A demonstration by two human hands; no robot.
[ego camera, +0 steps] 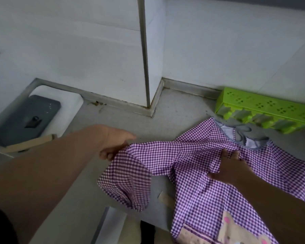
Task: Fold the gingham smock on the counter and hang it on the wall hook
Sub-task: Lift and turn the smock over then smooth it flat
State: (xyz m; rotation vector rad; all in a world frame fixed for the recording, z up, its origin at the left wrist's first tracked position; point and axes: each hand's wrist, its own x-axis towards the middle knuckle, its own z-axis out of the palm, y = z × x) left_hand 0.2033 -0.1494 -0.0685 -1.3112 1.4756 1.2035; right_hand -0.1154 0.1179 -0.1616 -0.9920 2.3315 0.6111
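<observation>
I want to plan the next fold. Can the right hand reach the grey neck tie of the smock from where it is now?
Probably yes. The right hand lies flat on the smock just below the collar, and the grey neck tie lies uncovered beyond its fingertips. Only cloth lies between them. The left hand grips the sleeve, off to the side.

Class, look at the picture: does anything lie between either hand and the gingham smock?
Nothing does. The left hand already grips the smock by its sleeve, and the right hand lies flat on its chest.
</observation>
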